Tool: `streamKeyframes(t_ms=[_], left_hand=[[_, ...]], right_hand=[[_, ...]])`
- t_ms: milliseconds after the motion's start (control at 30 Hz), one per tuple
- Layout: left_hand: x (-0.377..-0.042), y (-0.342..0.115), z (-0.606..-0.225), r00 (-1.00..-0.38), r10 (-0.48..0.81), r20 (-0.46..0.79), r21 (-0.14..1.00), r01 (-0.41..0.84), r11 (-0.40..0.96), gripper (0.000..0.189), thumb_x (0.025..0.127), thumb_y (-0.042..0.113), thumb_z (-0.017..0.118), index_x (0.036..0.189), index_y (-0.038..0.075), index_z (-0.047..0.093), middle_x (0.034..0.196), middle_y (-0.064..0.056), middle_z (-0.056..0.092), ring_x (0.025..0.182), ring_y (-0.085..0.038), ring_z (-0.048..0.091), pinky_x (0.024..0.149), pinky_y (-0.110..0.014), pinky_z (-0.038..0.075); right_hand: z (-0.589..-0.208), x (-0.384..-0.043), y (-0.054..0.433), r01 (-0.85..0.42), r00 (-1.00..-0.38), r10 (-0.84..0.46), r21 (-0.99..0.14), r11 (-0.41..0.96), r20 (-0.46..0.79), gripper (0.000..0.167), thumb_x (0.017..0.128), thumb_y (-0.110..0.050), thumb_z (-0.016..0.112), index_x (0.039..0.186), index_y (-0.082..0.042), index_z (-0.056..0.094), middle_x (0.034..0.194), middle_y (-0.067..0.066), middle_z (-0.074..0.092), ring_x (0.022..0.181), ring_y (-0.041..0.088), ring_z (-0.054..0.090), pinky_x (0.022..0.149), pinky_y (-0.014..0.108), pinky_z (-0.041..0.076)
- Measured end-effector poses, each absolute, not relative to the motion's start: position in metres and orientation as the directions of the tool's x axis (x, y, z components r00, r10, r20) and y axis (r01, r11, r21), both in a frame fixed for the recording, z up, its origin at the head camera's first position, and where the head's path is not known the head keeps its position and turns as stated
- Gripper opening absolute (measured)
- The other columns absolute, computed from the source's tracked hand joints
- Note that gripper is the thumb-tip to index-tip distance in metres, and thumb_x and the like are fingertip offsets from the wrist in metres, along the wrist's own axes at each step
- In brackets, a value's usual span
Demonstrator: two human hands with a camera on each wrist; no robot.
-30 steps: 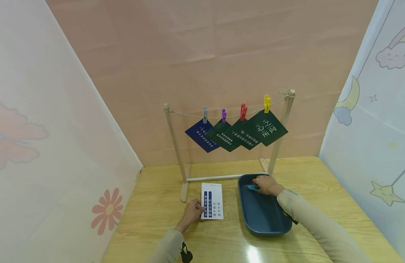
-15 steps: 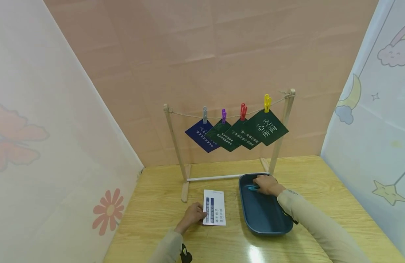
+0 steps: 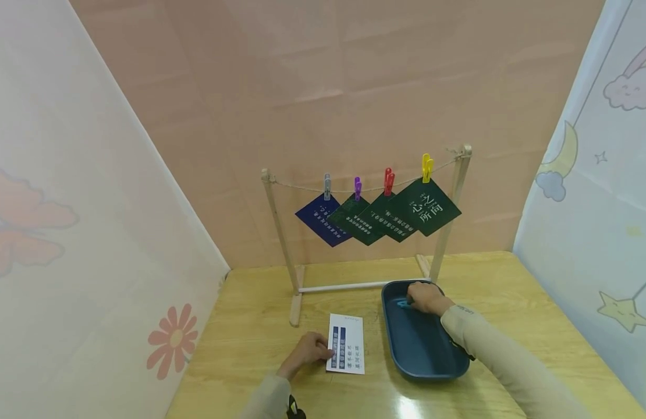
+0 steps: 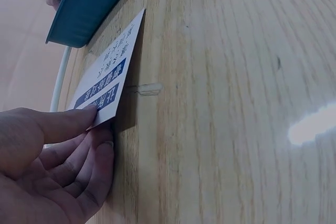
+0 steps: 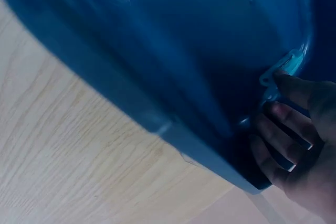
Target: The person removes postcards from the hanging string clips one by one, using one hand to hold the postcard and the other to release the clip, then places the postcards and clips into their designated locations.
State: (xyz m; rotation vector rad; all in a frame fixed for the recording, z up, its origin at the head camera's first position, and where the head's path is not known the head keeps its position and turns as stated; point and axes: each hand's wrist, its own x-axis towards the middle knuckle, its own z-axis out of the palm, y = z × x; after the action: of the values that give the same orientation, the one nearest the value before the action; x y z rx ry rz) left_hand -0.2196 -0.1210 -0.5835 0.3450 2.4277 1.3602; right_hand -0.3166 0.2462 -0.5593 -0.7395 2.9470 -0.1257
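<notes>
My left hand (image 3: 308, 350) pinches the near left edge of a white card (image 3: 355, 343) printed with dark blue blocks and characters. In the left wrist view the thumb lies on top of the card (image 4: 105, 77), with the fingers beneath and the held edge raised over the table. Inside the far end of a dark blue tray (image 3: 425, 349), my right hand (image 3: 426, 297) pinches a light blue clothespin (image 3: 404, 304). The right wrist view has thumb and forefinger at the clothespin (image 5: 283, 69), close to the tray's wall; the other fingers are bent over the tray floor.
Behind stands a wooden rack (image 3: 279, 227) with a string. Several cards hang from it by a grey clothespin (image 3: 327, 187), a purple clothespin (image 3: 358, 189), a red clothespin (image 3: 389, 181) and a yellow clothespin (image 3: 426, 169). The tray's far end meets the rack's white bottom bar (image 3: 349, 287).
My left hand has drawn the card nearer to me and slightly to the right. My right hand stays at the clothespin in the tray.
</notes>
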Motion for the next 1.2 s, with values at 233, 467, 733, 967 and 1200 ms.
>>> streamKeyframes(t_ms=[233, 467, 733, 967, 1200], left_hand=[[-0.217, -0.122, -0.588, -0.921, 0.365, -0.136, 0.853, 0.078, 0.515, 0.013, 0.093, 0.005, 0.068, 0.088, -0.006, 0.071, 0.075, -0.004, 0.062, 0.063, -0.011, 0.053, 0.053, -0.020, 0.044], [-0.219, -0.120, -0.594, -0.923, 0.360, -0.134, 0.852, 0.078, 0.518, 0.013, 0.095, 0.005, 0.065, 0.090, -0.005, 0.072, 0.072, -0.004, 0.065, 0.062, -0.010, 0.057, 0.053, -0.021, 0.050], [-0.218, -0.121, -0.592, -0.918, 0.380, -0.118, 0.856, 0.100, 0.507, 0.011, 0.094, 0.005, 0.066, 0.089, -0.004, 0.070, 0.072, -0.004, 0.064, 0.062, -0.011, 0.057, 0.052, -0.022, 0.049], [-0.218, -0.121, -0.588, -0.916, 0.374, -0.146, 0.855, 0.074, 0.513, 0.009, 0.092, 0.005, 0.070, 0.089, -0.002, 0.065, 0.072, -0.004, 0.062, 0.064, -0.015, 0.059, 0.055, -0.026, 0.051], [-0.219, -0.122, -0.594, -0.921, 0.361, -0.145, 0.844, 0.075, 0.531, 0.013, 0.090, 0.005, 0.073, 0.088, 0.001, 0.061, 0.071, -0.002, 0.059, 0.063, -0.014, 0.056, 0.053, -0.022, 0.046]], right_hand=[[-0.559, -0.315, 0.240, -0.456, -0.878, -0.471, -0.158, 0.876, -0.081, 0.044, 0.086, -0.007, 0.076, 0.058, -0.017, 0.044, 0.064, -0.005, 0.039, 0.059, 0.012, 0.035, 0.054, 0.029, 0.031], [-0.555, -0.316, 0.239, -0.438, -0.882, -0.455, -0.142, 0.888, -0.120, 0.051, 0.088, -0.004, 0.073, 0.057, -0.017, 0.035, 0.058, -0.004, 0.029, 0.055, 0.012, 0.029, 0.051, 0.029, 0.028], [-0.550, -0.316, 0.234, -0.451, -0.879, -0.465, -0.130, 0.883, -0.105, 0.046, 0.088, 0.001, 0.069, 0.056, -0.017, 0.041, 0.057, -0.005, 0.035, 0.055, 0.012, 0.036, 0.052, 0.029, 0.035], [-0.546, -0.314, 0.233, -0.460, -0.874, -0.477, -0.153, 0.875, -0.096, 0.052, 0.089, 0.003, 0.066, 0.055, -0.018, 0.033, 0.055, -0.006, 0.022, 0.053, 0.011, 0.026, 0.052, 0.027, 0.027], [-0.550, -0.313, 0.234, -0.458, -0.876, -0.474, -0.149, 0.876, -0.091, 0.048, 0.089, 0.003, 0.068, 0.058, -0.017, 0.037, 0.057, -0.004, 0.030, 0.055, 0.012, 0.032, 0.053, 0.028, 0.030]])
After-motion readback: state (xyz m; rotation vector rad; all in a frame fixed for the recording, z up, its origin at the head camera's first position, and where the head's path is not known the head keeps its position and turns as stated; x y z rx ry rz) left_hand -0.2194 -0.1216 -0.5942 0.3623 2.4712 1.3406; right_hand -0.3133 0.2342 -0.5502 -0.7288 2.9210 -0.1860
